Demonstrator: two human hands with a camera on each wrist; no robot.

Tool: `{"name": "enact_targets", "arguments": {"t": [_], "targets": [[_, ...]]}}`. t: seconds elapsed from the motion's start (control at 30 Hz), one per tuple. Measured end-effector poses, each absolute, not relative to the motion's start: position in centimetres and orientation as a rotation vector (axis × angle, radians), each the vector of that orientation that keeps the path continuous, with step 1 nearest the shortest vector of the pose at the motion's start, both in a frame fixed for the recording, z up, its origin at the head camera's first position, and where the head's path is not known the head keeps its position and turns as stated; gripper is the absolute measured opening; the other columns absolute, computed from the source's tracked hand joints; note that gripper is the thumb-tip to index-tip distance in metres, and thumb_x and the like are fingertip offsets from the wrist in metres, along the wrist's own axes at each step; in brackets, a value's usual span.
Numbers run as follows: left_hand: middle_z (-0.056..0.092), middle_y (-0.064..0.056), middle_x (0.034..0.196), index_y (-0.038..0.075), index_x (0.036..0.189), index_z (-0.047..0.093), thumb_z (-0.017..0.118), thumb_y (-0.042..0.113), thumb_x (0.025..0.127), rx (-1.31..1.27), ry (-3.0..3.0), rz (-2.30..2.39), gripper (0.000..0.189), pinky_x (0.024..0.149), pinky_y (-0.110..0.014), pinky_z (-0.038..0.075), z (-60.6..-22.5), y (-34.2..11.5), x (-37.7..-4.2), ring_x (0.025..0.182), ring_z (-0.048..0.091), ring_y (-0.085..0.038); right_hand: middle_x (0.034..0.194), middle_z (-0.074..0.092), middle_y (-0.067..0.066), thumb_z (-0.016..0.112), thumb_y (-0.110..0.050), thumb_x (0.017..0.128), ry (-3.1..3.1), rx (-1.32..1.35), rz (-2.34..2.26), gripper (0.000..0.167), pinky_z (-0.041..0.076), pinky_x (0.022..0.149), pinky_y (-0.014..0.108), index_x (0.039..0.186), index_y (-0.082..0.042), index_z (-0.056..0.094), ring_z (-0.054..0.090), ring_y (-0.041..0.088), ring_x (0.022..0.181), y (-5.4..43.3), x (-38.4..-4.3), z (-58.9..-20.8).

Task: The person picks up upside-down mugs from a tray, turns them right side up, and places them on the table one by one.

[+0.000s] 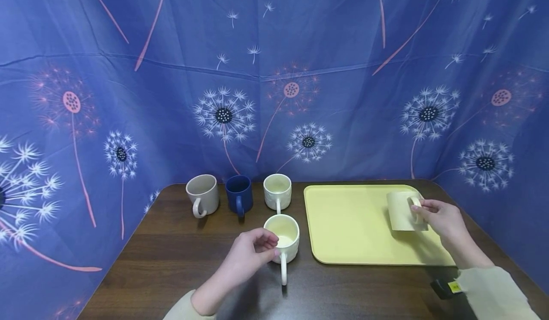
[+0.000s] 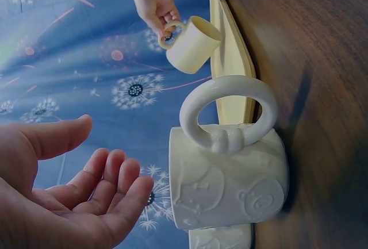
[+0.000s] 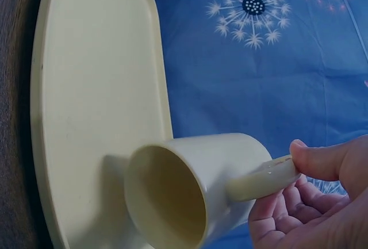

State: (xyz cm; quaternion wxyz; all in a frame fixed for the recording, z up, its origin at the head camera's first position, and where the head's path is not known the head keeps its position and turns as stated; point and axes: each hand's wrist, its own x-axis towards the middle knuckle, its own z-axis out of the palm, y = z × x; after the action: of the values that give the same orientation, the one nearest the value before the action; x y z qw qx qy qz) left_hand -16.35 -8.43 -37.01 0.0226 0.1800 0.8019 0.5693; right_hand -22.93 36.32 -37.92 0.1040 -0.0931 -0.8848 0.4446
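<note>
My right hand (image 1: 443, 220) pinches the handle of a pale yellow mug (image 1: 401, 211) between thumb and fingers. The mug is upside down and a little tilted, its mouth facing the yellow tray (image 3: 95, 59), over the tray's right part. Beside a cream mug (image 1: 284, 236) with embossed figures is my left hand (image 1: 250, 253), its fingers loosely bent and holding nothing. In the left wrist view that hand (image 2: 86, 197) appears apart from the mug's wall. This cream mug stands upright on the table, handle toward me.
Behind the cream mug stands a similar white mug (image 1: 278, 193). To its left are a dark blue mug (image 1: 233, 196) and a greyish mug (image 1: 208, 193), all upright on the brown wooden table (image 1: 171, 243). A blue dandelion-print cloth (image 1: 343, 96) hangs behind the table.
</note>
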Motion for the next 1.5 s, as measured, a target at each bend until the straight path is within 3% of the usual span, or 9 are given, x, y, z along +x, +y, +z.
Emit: {"name": "enact_targets", "arguments": {"t": [0.33,0.8,1.1,1.5], "targets": [[0.067,-0.014,0.09,-0.001,0.097,0.065,0.074,0.008,0.079,0.566,2.561,1.717,0.023,0.07,-0.023,0.051,-36.6,-8.3,-16.4,0.079,0.062,-0.016,0.084,0.064,-0.013,0.058,-0.027,0.093,-2.679,-0.179,1.298,0.053,0.044,0.061,0.015,0.119,0.018,0.051,0.048,-0.011,0.072,35.9,-22.2,-37.2],[0.067,-0.014,0.09,0.001,0.096,0.065,0.074,0.01,0.078,0.596,2.649,1.635,0.021,0.072,-0.023,0.051,-35.8,-8.4,-16.7,0.08,0.062,-0.016,0.082,0.064,-0.017,0.062,-0.033,0.091,-2.72,-0.087,1.312,0.058,0.043,0.064,0.017,0.123,0.015,0.051,0.055,-0.005,0.072,34.0,-20.6,-34.7],[0.067,-0.006,0.095,0.004,0.099,0.065,0.075,0.015,0.079,0.632,2.746,1.551,0.026,0.078,-0.03,0.052,-34.9,-8.6,-16.9,0.09,0.064,-0.026,0.081,0.066,-0.019,0.065,-0.025,0.09,-2.691,0.011,1.377,0.05,0.047,0.064,0.021,0.118,0.015,0.054,0.058,0.001,0.069,32.4,-19.4,-33.3],[0.066,0.001,0.095,0.009,0.102,0.065,0.077,0.019,0.077,0.677,2.855,1.466,0.029,0.076,-0.031,0.051,-33.6,-8.3,-16.8,0.091,0.061,-0.017,0.088,0.067,-0.016,0.063,-0.023,0.091,-2.708,0.159,1.445,0.044,0.048,0.067,0.021,0.117,0.012,0.058,0.06,0.002,0.076,30.5,-18.4,-31.4]]}}
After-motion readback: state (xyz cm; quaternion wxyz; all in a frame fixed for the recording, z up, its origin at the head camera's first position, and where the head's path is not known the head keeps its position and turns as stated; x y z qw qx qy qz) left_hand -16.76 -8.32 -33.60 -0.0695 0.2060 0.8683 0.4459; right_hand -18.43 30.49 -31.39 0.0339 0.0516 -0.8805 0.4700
